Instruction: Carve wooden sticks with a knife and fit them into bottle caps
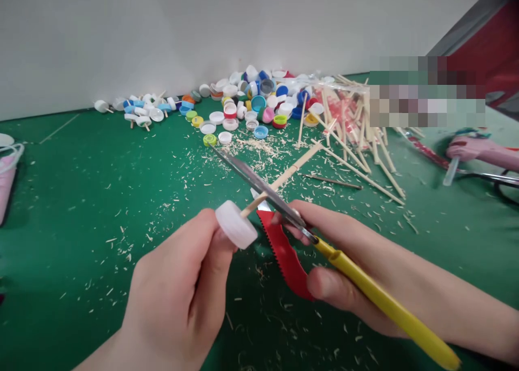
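Note:
My left hand [178, 284] is closed on a white bottle cap [236, 225], from which a thin wooden stick [294, 171] points up and right. In my right hand [344, 263] are scissors with a yellow handle [389, 303]. Their grey blades [259, 181] cross the stick a short way from the cap. A red-handled tool [286, 260] with a toothed edge shows just below the scissors, beside my right fingers; whether my hand holds it too, I cannot tell.
Loose coloured caps [258, 103] lie at the back, with several stick-and-cap pieces [141, 111] further left. Wooden sticks [357, 160] and a plastic bag [338, 108] lie back right. Shavings [259, 149] cover the green table [81, 198]. A pink glue gun [478, 146] is far right.

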Motion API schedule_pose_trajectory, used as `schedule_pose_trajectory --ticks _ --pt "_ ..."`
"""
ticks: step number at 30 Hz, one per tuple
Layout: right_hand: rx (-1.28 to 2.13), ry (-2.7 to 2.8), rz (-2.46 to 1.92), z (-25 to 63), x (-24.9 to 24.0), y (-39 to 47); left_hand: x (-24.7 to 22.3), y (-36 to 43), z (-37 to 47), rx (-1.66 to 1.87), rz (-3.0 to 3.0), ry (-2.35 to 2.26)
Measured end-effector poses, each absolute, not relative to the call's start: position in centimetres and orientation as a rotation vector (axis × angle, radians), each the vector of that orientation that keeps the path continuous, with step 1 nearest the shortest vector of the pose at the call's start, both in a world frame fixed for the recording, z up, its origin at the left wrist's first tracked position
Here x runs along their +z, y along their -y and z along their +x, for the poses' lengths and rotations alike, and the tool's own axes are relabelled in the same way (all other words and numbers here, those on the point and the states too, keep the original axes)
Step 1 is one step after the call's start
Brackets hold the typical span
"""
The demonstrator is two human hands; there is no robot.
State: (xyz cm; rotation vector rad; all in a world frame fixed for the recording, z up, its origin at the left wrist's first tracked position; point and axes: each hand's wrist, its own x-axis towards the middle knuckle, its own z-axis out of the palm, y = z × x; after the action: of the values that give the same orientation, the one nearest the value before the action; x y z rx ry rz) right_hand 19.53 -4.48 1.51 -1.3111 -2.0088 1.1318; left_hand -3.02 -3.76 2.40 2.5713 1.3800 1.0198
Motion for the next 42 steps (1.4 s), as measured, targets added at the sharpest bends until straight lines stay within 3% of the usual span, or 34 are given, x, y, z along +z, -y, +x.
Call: schedule_pose_trajectory --ticks 8,24,33,42 --pt "1.386 1.913 -1.296 19.1 1.2 4.0 2.5 3.4 -3.1 1.026 2.384 -1.466" --pt "1.308 1.942 -1.314 19.8 1.6 3.8 2.3 2.3 -3.4 0.956 2.650 -1.319" --pt "1.209 2.030 -1.395 19.7 1.7 3.7 2.5 2.8 -4.1 0.945 2.743 -1.462" --pt "1.384 1.978 -1.297 19.4 1.7 4.4 1.9 2.5 -3.4 1.021 3.122 -1.373"
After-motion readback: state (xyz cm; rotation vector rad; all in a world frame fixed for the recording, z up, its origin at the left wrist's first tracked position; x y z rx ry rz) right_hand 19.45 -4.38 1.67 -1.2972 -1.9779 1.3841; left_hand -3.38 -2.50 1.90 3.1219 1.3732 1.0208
